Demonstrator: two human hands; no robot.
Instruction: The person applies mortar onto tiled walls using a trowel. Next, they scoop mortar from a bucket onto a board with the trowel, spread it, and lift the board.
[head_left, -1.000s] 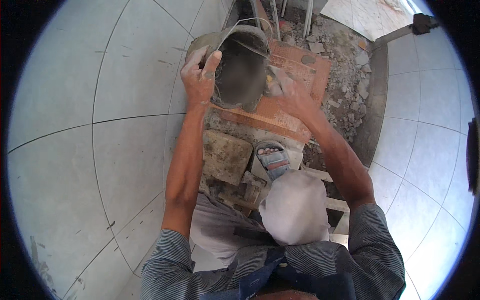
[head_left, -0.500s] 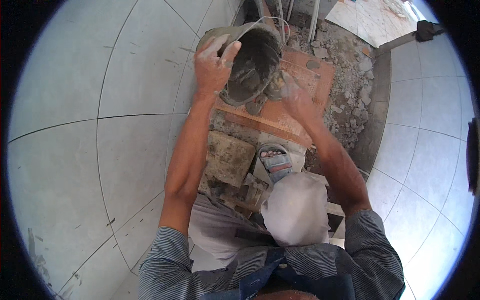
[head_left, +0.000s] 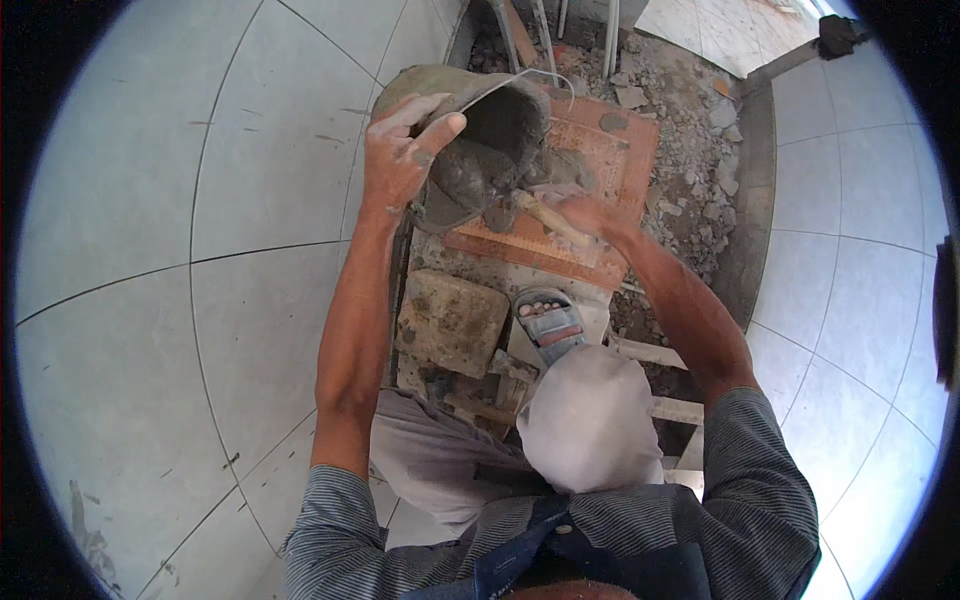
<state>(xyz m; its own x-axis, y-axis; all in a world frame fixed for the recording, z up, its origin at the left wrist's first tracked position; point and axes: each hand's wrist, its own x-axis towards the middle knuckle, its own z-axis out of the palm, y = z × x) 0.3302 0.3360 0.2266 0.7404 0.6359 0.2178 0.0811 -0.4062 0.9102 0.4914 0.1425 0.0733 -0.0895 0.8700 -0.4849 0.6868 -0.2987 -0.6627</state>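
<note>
A mortar-smeared bucket (head_left: pixel 440 82) lies tipped on its side, its mouth facing me and its wire handle standing up. Grey wet mortar (head_left: pixel 462 182) lies inside near the lower rim. My left hand (head_left: pixel 398 158) is closed on the bucket's rim at the left, thumb over the edge. In my right hand (head_left: pixel 592 212) is a trowel with a wooden handle (head_left: pixel 553 217); its blade end is at the bucket's mouth, mostly hidden by mortar. Beneath sits an orange ribbed tile (head_left: pixel 590 130), with a heap of mortar (head_left: pixel 566 168) on it beside the bucket.
A dirty stone-like block (head_left: pixel 452 318) lies below the bucket. My sandalled foot (head_left: pixel 550 320) stands beside it. Rubble (head_left: pixel 705 175) covers the ground at right, with pipes (head_left: pixel 612 38) rising at the back. White tiled walls (head_left: pixel 290 150) flank both sides.
The bucket has tilted further down toward me, with my left hand on its rim. My right hand has moved lower and the trowel's wooden handle now shows. Mortar has spread beside the bucket.
</note>
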